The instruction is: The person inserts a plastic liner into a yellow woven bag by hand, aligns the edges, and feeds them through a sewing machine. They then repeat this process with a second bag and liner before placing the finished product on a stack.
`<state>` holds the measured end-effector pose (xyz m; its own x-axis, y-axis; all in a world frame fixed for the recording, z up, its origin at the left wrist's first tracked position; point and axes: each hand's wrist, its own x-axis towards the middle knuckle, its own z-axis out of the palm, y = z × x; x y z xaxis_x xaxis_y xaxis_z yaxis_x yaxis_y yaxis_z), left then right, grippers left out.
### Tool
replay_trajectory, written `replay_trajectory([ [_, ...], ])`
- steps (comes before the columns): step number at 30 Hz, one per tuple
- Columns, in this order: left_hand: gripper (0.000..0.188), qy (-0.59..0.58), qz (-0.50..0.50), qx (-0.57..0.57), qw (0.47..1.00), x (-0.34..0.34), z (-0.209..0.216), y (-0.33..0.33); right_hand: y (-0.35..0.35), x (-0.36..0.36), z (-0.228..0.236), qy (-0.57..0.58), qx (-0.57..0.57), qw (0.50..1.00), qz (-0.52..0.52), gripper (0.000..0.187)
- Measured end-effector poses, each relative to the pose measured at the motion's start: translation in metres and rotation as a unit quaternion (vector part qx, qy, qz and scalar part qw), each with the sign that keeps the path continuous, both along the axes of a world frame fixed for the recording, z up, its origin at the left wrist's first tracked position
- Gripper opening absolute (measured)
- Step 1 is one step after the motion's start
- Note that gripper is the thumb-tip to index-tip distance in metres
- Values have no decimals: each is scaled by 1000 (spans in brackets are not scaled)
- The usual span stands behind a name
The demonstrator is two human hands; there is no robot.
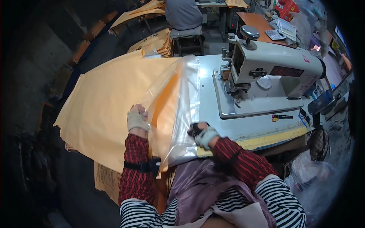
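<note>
A large tan paper bag (102, 91) with a clear plastic liner (181, 114) lies across the left of the white sewing table (207, 98). Its mouth gapes toward the right, showing the orange inside. My left hand (137, 117), in a pale fingerless glove, is closed on the bag's upper layer near the film. Over the liner's right edge, my right hand (205, 135) has its fingers bent round something black that I cannot make out. A white industrial sewing machine (273, 64) stands to the right of the bag.
A black marker (282, 116) and a blue item (302, 121) lie near the table's front right. Behind, a person in grey (183, 14) sits on a stool. Stacked paper bags (156, 41) lie at the back. An orange-topped desk (254, 26) holds a calculator (274, 35).
</note>
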<state>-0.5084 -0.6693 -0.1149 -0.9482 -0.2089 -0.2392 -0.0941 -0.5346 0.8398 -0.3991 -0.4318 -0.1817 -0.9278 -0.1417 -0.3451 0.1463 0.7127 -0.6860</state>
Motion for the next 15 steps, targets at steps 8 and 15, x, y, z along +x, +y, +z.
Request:
replay_trajectory([
  [8, 17, 69, -204, -441, 871, 184, 99, 12, 12, 122, 79, 132, -63, 986, 74, 17],
  [15, 17, 173, -173, -714, 656, 241, 145, -30, -51, 78, 47, 155, -493, 853, 71, 19],
])
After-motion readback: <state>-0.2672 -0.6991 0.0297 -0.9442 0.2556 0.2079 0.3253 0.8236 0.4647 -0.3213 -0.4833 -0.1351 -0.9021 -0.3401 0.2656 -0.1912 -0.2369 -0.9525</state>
